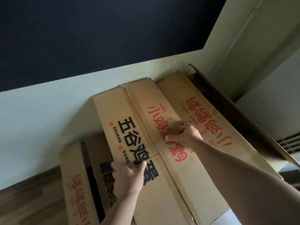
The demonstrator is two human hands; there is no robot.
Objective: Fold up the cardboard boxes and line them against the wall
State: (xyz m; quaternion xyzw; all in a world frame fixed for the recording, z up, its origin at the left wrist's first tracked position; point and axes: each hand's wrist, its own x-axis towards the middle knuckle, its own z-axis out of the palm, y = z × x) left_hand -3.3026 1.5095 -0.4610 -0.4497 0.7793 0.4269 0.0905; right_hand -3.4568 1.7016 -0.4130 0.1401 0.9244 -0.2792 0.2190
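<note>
While both hands press on flattened cardboard, the left hand lies palm down on the panel with black characters, its fingers spread and curled over that panel's left edge, thumb stretched to the right along a crease. The right hand is farther up, fingers hooked into a hand-hole in the panel with red characters, thumb pressed flat below the hole; it is clamped on that panel. The two hands are apart, left one nearer the camera, each forearm reaching in from the bottom of the view.

These two panels sit side by side, joined or meeting along a fold line, and appear to be one flattened box leaning with its top edge touching the pale wall. Just right of it, partly tucked behind, another flattened box with red print also leans on the wall. Beyond that a darker cardboard flap juts out near the corner of the wall.

To the left, lower down, a narrower folded box with red print stands against the wall, and a piece with black print sits between it and the held box. A dark wooden floor shows at the lower left, and a dark panel covers the wall above.
</note>
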